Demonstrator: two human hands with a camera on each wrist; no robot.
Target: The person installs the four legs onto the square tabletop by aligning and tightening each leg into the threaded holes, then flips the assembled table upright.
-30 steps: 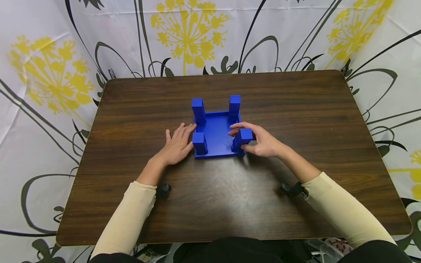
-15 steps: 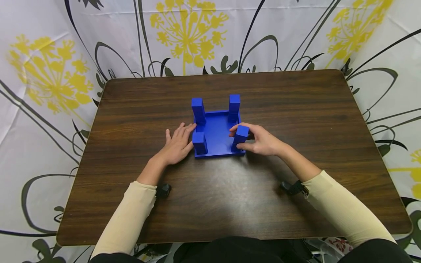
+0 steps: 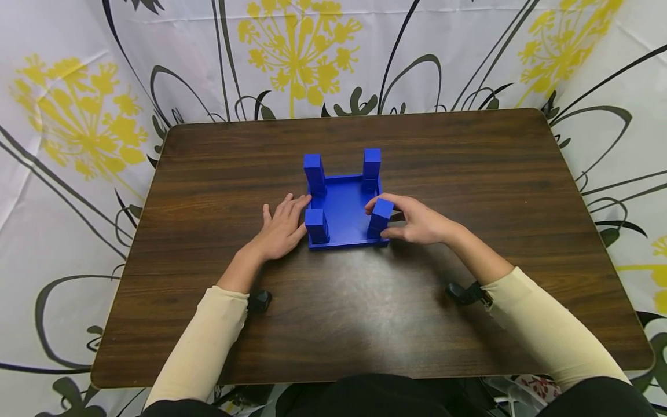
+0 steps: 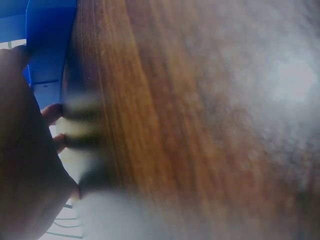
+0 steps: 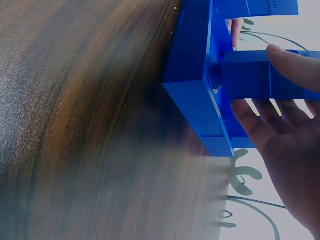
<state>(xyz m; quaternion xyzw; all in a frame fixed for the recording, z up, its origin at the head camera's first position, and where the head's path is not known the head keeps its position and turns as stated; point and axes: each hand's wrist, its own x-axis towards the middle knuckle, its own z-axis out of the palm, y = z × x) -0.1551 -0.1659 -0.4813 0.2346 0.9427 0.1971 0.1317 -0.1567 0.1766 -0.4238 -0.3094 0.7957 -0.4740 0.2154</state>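
Note:
A shallow blue tray-like tabletop (image 3: 345, 211) lies on the wooden table with square blue legs standing up from its corners. My right hand (image 3: 417, 223) holds the near right leg (image 3: 381, 215) between thumb and fingers. That leg leans a little to the right. In the right wrist view, a narrow round neck joins the held leg (image 5: 245, 75) to the tabletop corner. My left hand (image 3: 281, 230) rests spread on the table, its fingertips at the tabletop's left side, by the near left leg (image 3: 316, 226). The far left leg (image 3: 314, 175) and far right leg (image 3: 371, 171) stand upright.
The brown wood-grain table (image 3: 234, 162) spreads out all round the blue piece. Behind it hangs a white curtain (image 3: 198, 58) with yellow and grey plant prints. A dark camera strap (image 3: 466, 293) sits on the right wrist, and another device (image 3: 259, 302) on the left.
The held leg's top has turned and shifted slightly left, leaning less than before. My right thumb and fingers have shifted their hold on it. The left hand stays in place.

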